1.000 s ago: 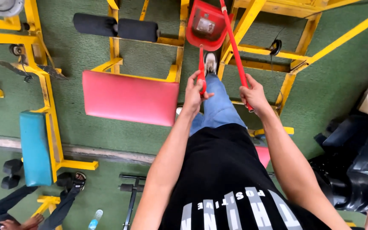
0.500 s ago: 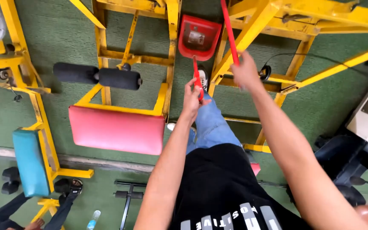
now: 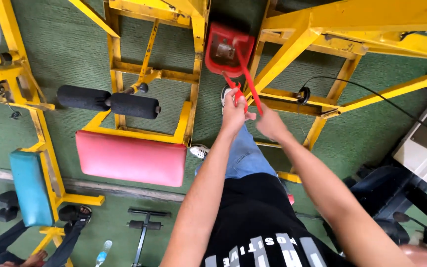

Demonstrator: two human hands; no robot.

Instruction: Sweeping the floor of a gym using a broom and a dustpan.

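While both arms are reaching forward, the left hand and right hand are gripping stiff, thin red metal handle bars, fists closed; probably heavy-loaded, best held near the ends.

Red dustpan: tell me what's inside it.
The red dustpan holds a greyish patch, perhaps dust; its red handle crosses the right side, hiding that part.

Both arms outstretched, left hand and right hand side by side, fingers curled shut.
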